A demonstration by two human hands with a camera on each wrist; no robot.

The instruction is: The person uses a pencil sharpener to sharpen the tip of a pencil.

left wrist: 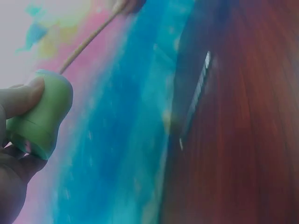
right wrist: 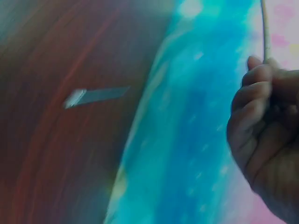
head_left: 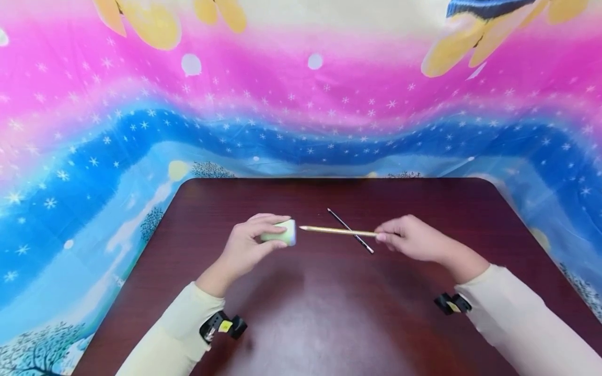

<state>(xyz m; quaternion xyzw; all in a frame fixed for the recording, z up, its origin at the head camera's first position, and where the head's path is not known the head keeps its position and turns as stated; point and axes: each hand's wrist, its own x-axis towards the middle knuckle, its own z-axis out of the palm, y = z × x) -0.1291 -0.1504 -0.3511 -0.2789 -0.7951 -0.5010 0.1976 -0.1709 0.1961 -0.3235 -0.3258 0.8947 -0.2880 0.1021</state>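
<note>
In the head view my left hand (head_left: 249, 237) grips a small green pencil sharpener (head_left: 277, 234) between thumb and fingers, its pale end facing right. The left wrist view shows the sharpener's waisted green body (left wrist: 44, 109). My right hand (head_left: 414, 237) pinches a yellowish pencil (head_left: 336, 231) near its right end. The pencil lies nearly level, its pointed tip just short of the sharpener's pale end in the head view. Both hands appear raised above the table. In the right wrist view the fingers (right wrist: 254, 107) are curled, with the pencil shaft (right wrist: 266, 32) sticking out beyond them.
A dark pencil (head_left: 364, 243) with a pale end lies slantwise on the brown table (head_left: 301, 313), partly behind the held pencil in the head view. A colourful patterned cloth (head_left: 301, 120) hangs behind the table and along its sides. Black wrist cameras (head_left: 223, 326) sit at both cuffs.
</note>
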